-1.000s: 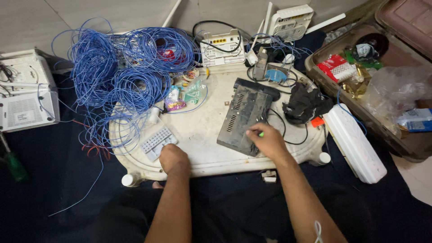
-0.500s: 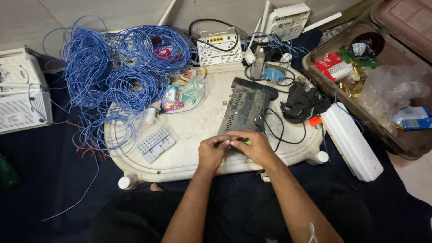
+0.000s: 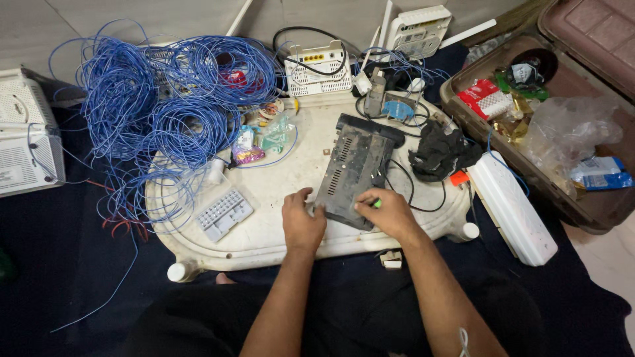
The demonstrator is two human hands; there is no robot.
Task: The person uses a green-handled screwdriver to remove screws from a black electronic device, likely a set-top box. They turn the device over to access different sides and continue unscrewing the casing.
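A dusty black device casing (image 3: pixel 354 168) lies on a white oval tray-table (image 3: pixel 278 238). My left hand (image 3: pixel 302 221) rests at the casing's near left corner, fingers touching its edge. My right hand (image 3: pixel 388 213) is on the near right corner and is closed around a small green-tipped tool (image 3: pixel 376 203), most of it hidden in the fist. A black cable (image 3: pixel 407 182) runs from the casing towards a black cloth (image 3: pixel 440 152).
Coils of blue wire (image 3: pixel 152 99) fill the table's left. A grey keypad panel (image 3: pixel 223 213) lies near the front. White routers (image 3: pixel 317 66) stand at the back, a white box (image 3: pixel 23 149) at left, a white power strip (image 3: pixel 512 205) and an open case (image 3: pixel 562 119) of items at right.
My left hand moved from the table's front left edge across to the casing beside my right hand. Both hands now sit at the casing's near end.
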